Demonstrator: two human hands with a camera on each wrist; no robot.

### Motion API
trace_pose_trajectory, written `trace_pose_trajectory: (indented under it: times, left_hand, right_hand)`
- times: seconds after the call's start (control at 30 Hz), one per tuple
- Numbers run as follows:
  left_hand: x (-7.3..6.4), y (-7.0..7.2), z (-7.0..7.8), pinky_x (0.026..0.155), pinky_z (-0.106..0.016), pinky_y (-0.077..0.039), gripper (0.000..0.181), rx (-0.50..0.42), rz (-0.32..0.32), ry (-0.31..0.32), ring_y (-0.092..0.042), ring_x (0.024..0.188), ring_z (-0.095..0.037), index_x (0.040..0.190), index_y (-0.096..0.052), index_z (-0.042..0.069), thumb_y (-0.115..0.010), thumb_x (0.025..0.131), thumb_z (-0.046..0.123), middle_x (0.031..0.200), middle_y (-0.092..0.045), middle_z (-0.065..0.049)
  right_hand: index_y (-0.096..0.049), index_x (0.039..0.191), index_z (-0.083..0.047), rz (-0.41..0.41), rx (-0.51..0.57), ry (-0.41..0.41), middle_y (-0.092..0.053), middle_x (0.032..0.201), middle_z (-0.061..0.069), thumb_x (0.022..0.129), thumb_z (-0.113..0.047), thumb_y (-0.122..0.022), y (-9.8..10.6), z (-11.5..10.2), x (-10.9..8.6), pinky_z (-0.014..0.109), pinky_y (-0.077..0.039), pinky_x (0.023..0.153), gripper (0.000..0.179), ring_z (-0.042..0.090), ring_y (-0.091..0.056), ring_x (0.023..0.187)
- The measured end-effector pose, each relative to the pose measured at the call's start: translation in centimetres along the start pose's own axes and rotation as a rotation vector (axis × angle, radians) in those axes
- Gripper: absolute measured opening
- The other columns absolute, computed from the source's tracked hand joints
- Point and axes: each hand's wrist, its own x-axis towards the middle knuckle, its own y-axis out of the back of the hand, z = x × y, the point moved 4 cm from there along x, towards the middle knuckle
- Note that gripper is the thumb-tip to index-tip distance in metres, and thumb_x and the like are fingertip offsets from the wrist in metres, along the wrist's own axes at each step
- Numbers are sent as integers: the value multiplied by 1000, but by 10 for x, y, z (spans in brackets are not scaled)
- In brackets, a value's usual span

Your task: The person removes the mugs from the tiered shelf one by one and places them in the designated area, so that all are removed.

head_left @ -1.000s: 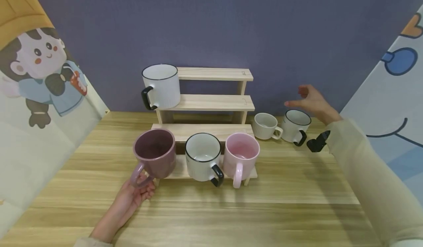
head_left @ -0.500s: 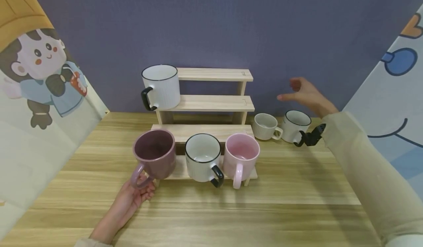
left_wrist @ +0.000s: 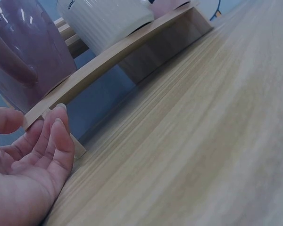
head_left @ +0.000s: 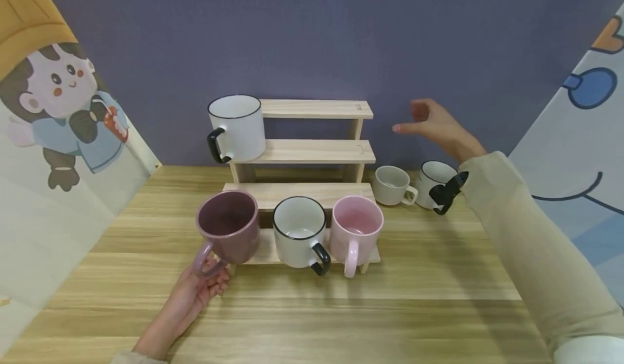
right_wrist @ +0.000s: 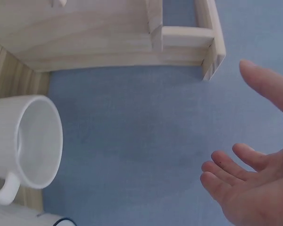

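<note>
A stepped wooden shelf (head_left: 312, 193) stands against the wall with mugs on it. My left hand (head_left: 197, 288) grips its front lower left corner, below a mauve mug (head_left: 239, 239); in the left wrist view the thumb and curled fingers (left_wrist: 61, 136) are at the board's end and leg. My right hand (head_left: 436, 125) is in the air right of the top tier, holding nothing, thumb and fingers spread apart. Below it on the table are a small ribbed white cup (head_left: 390, 188) and a black-rimmed white mug (head_left: 431, 177), partly hidden by the black wrist device (head_left: 448, 193).
On the bottom tier are also a black-rimmed white mug (head_left: 292, 250) and a pink mug (head_left: 361, 245). A tall white mug (head_left: 244, 136) with a black handle occupies the shelf's upper left. A dark blue wall (head_left: 312, 39) rises behind, with cartoon-printed panels (head_left: 73, 109) at both sides.
The right hand has moved left and upward, toward the shelf's upper right side, its fingers still spread. The left hand and the mugs have stayed where they were.
</note>
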Motion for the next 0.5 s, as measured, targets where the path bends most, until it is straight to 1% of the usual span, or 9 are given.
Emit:
trace_pose_trajectory:
  times: [0.2,0.33,0.5]
  left_hand:
    - [0,0,0,77,-19,-54,37,15,18,11,-63,87,-7,104,-58,17,-22,104,7,97,-68,2]
    - [0,0,0,77,-19,-54,37,8,13,4,-63,87,-7,104,-58,17,-23,104,6,97,-68,1]
    - [0,-1,0,77,-20,-54,36,-6,6,-4,-63,87,-8,104,-57,16,-23,104,5,98,-68,1]
  right_hand:
    - [-11,153,-11,-11,4,23,-17,158,15,83,-39,-71,-6,-18,0,56,-21,115,96,34,-19,144]
    - [-13,152,-11,-26,5,52,-18,158,13,83,-38,-71,-14,-31,1,55,-21,115,94,33,-20,144]
    - [-15,151,-9,-47,30,91,-21,157,13,84,-31,-71,-25,-45,1,52,-23,116,91,32,-22,143]
